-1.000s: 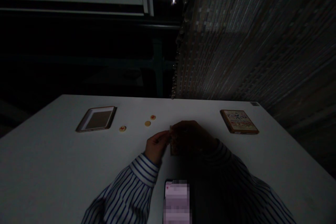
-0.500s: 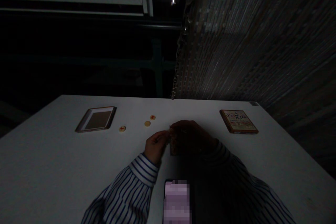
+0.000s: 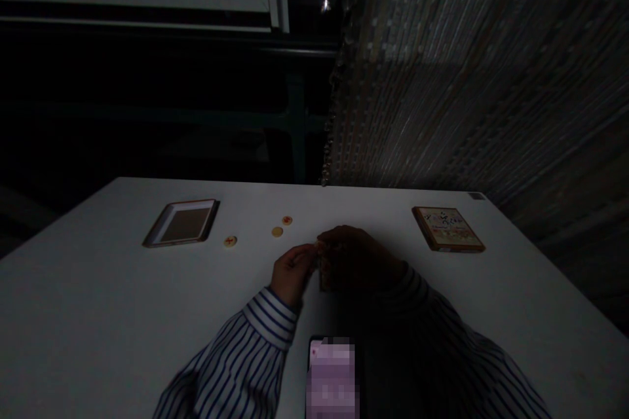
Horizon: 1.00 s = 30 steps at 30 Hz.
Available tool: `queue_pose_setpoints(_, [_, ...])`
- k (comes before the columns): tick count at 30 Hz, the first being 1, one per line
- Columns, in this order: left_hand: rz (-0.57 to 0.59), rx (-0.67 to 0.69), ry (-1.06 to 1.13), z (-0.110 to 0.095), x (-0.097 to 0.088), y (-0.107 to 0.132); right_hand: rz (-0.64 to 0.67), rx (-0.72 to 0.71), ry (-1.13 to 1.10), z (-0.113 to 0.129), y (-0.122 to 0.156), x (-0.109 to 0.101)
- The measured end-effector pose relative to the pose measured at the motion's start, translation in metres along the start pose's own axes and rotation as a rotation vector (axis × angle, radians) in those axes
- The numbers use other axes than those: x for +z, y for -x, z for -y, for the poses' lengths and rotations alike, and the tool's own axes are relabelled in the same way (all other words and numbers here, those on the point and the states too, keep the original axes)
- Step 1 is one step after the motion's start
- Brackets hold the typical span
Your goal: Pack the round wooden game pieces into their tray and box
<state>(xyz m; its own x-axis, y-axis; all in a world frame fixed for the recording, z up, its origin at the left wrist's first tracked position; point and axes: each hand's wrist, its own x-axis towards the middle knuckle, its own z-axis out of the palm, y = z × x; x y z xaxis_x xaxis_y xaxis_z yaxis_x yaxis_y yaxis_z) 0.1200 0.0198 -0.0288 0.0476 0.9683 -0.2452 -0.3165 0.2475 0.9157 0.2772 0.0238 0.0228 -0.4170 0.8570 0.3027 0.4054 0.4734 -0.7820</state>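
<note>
Dark object: on the white table, about midway between the left and right edges. Only a narrow strip along its left side showed; hand and shadow hid the rest, so its kind could not be determined.

Right hand: palm down over the object, fingers curled towards its far left corner; could not tell whether they pinched anything. Left hand: beside the object's left side, thumb and fingertips drawn together and meeting the right hand's fingers; anything pinched there could not be made out. Both cuffs striped.

Beyond the left hand, towards the far edge: a plain round disc and, just beside it, a red-marked disc. Farther left, a second red-marked disc lay near a shallow open tray, itself near the far left corner. Printed box: flat, near the far right corner. Phone: lit, screen blurred, on the near side. Past the far edge hung a strand curtain.
</note>
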Motion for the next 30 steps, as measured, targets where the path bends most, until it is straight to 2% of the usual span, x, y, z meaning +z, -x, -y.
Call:
queue_pose_setpoints(8, [0.003,-0.022,-0.039,-0.002,0.001,0.000,-0.011,-0.122,0.217,-0.005,0.000,0.000])
queue_pose_setpoints(13, [-0.003,-0.021,-0.058,-0.001,0.000,0.000,-0.014,-0.061,0.229,0.004,-0.002,-0.001])
queue_pose_setpoints(18, [-0.007,0.046,-0.040,0.002,-0.004,-0.003,0.030,-0.055,0.323,-0.001,-0.004,-0.002])
queue_pose_setpoints(23, [-0.084,0.154,-0.101,0.001,-0.006,-0.005,-0.056,-0.079,0.344,-0.008,-0.005,-0.004])
queue_pose_setpoints(30, [-0.165,0.223,-0.169,-0.011,-0.002,-0.002,0.034,-0.026,0.508,-0.010,-0.009,-0.007])
